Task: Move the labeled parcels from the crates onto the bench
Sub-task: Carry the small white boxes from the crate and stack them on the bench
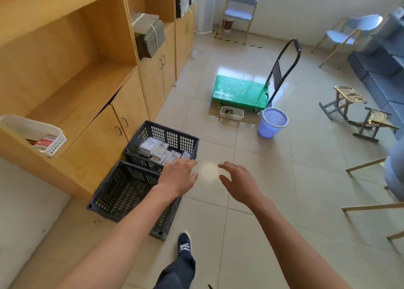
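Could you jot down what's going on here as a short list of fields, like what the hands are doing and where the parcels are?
left hand: open, empty, above the crates
right hand: open, empty, above the floor
far crate: holds labeled parcels
parcels: piled in far crate
near crate: looks empty
crate position: on floor beside wooden cabinet
nearby: green cart, purple bin

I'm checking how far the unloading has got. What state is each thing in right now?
far crate: holds parcels
parcels: in the far crate
near crate: looks empty
left hand: open, holding nothing
right hand: open, holding nothing
green cart: unloaded
purple bin: upright
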A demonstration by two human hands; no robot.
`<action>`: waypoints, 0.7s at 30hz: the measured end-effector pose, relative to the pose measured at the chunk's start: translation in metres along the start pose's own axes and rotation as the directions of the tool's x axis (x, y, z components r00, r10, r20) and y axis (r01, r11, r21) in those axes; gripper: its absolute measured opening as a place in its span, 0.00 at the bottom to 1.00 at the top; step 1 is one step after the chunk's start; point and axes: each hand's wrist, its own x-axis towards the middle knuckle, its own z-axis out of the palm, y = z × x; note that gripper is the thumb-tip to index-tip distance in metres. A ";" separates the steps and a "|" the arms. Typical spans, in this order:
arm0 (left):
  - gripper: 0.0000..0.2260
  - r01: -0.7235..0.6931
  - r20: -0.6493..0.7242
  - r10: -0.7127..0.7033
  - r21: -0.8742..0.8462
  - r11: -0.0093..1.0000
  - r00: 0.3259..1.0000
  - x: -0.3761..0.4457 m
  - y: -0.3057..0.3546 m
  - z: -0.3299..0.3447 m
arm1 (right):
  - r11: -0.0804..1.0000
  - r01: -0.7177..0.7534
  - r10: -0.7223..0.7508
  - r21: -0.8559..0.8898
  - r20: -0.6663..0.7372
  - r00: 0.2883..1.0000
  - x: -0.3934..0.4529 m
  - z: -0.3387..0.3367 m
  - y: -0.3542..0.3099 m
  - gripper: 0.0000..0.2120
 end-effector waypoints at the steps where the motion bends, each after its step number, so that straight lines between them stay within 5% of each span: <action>1: 0.21 0.007 -0.004 -0.007 -0.012 1.000 1.000 0.018 -0.004 0.000 | 1.000 0.003 -0.003 -0.007 0.011 1.000 0.019 -0.003 0.003 0.19; 14: 0.19 0.092 0.010 -0.092 -0.048 0.995 0.996 0.227 -0.006 -0.036 | 0.993 0.113 -0.115 0.034 0.064 0.991 0.226 -0.060 0.061 0.18; 21: 0.21 0.302 0.057 -0.299 -0.054 0.952 0.953 0.313 0.007 -0.025 | 0.963 0.269 -0.264 -0.004 0.174 0.949 0.345 -0.092 0.121 0.18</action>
